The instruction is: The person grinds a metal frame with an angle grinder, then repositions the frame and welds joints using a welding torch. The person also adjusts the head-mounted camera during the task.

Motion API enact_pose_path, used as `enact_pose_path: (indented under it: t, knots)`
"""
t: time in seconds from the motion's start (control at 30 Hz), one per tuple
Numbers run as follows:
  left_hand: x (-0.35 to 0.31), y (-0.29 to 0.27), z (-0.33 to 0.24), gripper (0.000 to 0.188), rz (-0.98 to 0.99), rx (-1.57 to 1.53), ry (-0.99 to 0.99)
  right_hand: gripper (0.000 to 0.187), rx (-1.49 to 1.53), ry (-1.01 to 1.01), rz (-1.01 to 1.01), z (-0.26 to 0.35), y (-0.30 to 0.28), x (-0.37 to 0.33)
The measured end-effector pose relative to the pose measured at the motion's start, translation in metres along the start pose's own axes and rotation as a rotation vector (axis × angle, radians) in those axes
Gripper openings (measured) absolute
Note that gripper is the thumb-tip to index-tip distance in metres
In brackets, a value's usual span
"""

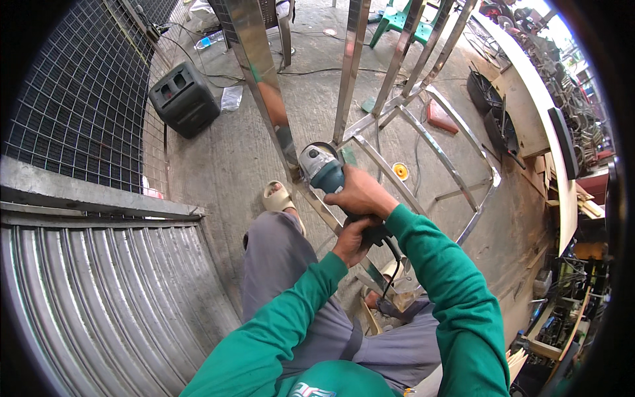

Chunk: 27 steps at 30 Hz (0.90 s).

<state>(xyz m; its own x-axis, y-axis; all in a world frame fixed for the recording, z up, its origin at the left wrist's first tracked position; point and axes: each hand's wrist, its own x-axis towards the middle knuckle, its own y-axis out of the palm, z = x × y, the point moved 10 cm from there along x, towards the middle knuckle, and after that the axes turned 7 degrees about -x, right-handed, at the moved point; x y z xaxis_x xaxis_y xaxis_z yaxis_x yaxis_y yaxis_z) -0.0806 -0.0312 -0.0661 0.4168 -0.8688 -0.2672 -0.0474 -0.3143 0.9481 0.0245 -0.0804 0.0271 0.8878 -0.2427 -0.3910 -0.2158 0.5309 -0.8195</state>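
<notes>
This looks like a metalworking workshop, shown by the angle grinder (324,169), the frame of shiny metal tubes (433,151) on a bare concrete floor (225,165), mesh screening (86,99) along its left edge, and jumbled hardware (582,116) and wood pieces (586,202) along its right.

I grip the grinder (325,171) tilted, its silvery grey head pointing forward and left, its teal body partly under my grasp, a black cord curving from its rear. The head is by the foot of the frame's (350,78) widest post; contact is unclear. The frame is shiny square metal tube, its posts rising from joined low rails.
</notes>
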Motion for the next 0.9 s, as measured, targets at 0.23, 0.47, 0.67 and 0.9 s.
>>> enact_pose_path:
  t: [0.23, 0.47, 0.67, 0.9]
  knots:
    - [-0.009, 0.01, 0.002, 0.034, -0.011, -0.036, -0.005, 0.082, -0.075, 0.039, 0.077, 0.003, 0.007, 0.0]
    - [-0.01, 0.003, 0.013, 0.028, -0.035, -0.008, -0.013, 0.077, -0.075, 0.069, 0.079, 0.005, 0.007, -0.009]
    - [-0.01, 0.007, 0.009, 0.027, 0.001, 0.016, -0.043, 0.074, -0.104, 0.099, 0.009, 0.016, -0.004, -0.013]
    - [-0.032, 0.022, -0.002, 0.032, -0.051, 0.099, 0.018, 0.067, 0.078, 0.174, 0.118, 0.017, -0.002, -0.026]
